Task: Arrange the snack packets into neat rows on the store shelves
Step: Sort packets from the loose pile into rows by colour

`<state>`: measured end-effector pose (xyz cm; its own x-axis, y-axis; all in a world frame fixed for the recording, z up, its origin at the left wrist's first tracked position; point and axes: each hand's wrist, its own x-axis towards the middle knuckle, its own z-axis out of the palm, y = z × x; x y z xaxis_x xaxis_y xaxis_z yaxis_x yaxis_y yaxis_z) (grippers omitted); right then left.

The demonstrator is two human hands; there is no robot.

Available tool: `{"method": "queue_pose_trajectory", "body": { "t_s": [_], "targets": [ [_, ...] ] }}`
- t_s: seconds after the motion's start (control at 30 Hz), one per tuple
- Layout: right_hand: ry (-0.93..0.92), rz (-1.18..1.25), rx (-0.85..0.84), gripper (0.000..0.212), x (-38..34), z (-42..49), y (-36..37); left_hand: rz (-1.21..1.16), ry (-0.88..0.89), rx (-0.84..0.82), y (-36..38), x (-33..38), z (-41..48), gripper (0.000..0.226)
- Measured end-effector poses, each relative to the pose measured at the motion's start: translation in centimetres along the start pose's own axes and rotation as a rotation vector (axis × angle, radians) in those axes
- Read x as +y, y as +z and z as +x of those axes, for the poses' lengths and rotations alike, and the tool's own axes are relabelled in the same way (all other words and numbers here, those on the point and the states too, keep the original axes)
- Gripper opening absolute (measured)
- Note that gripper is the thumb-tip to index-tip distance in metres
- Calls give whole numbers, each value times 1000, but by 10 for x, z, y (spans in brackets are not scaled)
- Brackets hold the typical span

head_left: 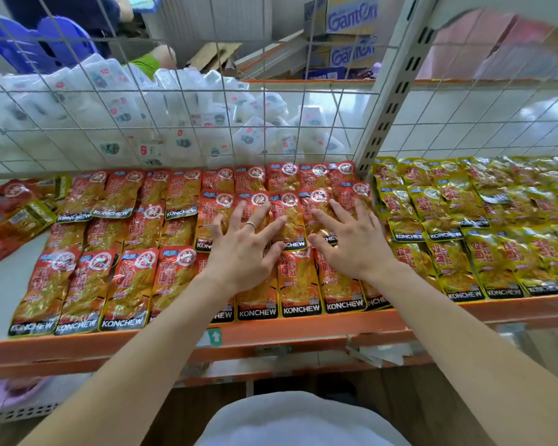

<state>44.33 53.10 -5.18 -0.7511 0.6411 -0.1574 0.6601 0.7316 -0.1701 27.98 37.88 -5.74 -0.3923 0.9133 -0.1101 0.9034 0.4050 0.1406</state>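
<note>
Red KONCHEW snack packets [123, 284] lie flat in overlapping rows on the shelf [303, 326] with the orange front edge. My left hand [244, 249], a ring on one finger, lies with spread straight fingers on the middle-row red packets [290, 217]. My right hand [351, 239] lies beside it, fingers spread and straight, on the packets at the right end of the red rows. Yellow KONCHEW packets [464, 226] fill the shelf section to the right. A few loose red packets [10, 217] lie askew at the far left.
A white wire grid [161, 101] backs the shelf, with white packets [116, 101] heaped behind it. A perforated upright post [397, 91] divides red from yellow sections. Cardboard boxes [348, 30] stand at the back. Bare shelf surface [0, 294] shows at the left.
</note>
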Motion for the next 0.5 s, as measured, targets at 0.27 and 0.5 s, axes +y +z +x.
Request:
{"method": "queue_pose_trajectory", "body": {
  "t_s": [0.27,0.5],
  "targets": [
    [-75,36,48,63,3,-8,5,-21,-12,5,1,0,1,54],
    [-79,-1,53,64,4,-9,-3,-26,-52,4,-4,8,-1,54]
  ]
}}
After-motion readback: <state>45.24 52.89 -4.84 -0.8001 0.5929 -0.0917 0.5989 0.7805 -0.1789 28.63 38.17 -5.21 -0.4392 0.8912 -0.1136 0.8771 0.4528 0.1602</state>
